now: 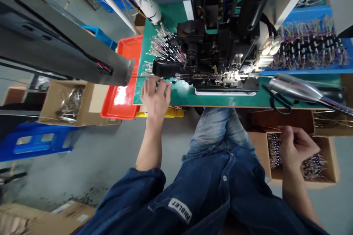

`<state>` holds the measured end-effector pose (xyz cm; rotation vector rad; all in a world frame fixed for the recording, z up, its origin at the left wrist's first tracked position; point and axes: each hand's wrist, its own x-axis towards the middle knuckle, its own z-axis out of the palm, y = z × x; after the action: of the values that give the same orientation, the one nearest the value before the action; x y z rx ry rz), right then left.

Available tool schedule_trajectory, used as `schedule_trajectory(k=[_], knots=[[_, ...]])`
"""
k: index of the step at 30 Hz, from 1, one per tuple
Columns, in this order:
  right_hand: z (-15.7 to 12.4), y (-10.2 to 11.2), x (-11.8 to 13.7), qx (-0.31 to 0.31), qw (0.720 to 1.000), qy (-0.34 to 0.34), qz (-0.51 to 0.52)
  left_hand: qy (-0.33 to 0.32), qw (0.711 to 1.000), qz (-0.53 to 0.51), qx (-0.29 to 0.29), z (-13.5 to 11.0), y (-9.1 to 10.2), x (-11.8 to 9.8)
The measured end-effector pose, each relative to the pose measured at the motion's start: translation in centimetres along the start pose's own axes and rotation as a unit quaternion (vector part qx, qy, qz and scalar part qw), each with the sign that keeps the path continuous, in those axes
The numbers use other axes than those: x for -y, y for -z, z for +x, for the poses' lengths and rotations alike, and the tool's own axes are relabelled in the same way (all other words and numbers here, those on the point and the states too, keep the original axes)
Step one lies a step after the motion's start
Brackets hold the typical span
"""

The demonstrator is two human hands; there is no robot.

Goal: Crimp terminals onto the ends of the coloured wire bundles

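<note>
My left hand (156,97) is at the front left edge of the green table, just left of the black machine (217,55). Its fingers are curled and closed beside a thin strip that runs into the machine; what they hold, if anything, is too small to make out. My right hand (298,148) hangs in front of the table, above an open cardboard box (332,161) of short wire bundles. Its fingers are bent together, and anything between them cannot be made out. A bright light falls on the middle of the machine.
Bundled wires (165,46) lie left of the machine; more fill a blue tray (306,68) at right. Near the table's right front are black scissors (280,102) and a metal tube (293,87). A red tray (118,106) and a grey arm (110,55) stand left.
</note>
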<state>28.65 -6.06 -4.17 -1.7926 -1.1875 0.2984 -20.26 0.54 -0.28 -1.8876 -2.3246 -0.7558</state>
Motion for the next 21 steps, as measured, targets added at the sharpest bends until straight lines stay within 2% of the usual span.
schedule_trajectory(k=[3,7,11,13,15,17,18,21], knots=[[-0.9,-1.6,1.0,0.135,0.989,0.050,0.034,-0.010,1.000,-0.006,-0.014,-2.0,0.5,-0.3],[-2.0,-4.5,3.7,0.273,0.952,0.114,0.076,-0.024,1.000,0.010,0.005,-0.8,-0.5,-0.6],[-3.0,-6.4,6.7,0.348,0.912,0.168,0.139,-0.018,0.998,0.038,0.037,0.8,-0.5,-1.2],[-3.5,-7.0,7.4,0.368,0.902,0.166,0.154,0.003,0.999,0.024,0.045,0.4,0.4,-1.5],[-4.1,-7.6,7.5,0.380,0.899,0.149,0.160,0.034,0.996,-0.036,0.071,-0.9,1.6,-1.8],[-4.7,-8.2,7.4,0.401,0.893,0.128,0.160,0.091,0.978,-0.151,0.108,-2.9,2.5,-2.3],[-5.1,-8.6,7.4,0.417,0.886,0.123,0.161,0.125,0.960,-0.216,0.124,-4.0,2.7,-2.8],[-6.1,-9.8,8.2,0.476,0.849,0.128,0.189,0.197,0.880,-0.399,0.165,-7.3,2.2,-5.1]])
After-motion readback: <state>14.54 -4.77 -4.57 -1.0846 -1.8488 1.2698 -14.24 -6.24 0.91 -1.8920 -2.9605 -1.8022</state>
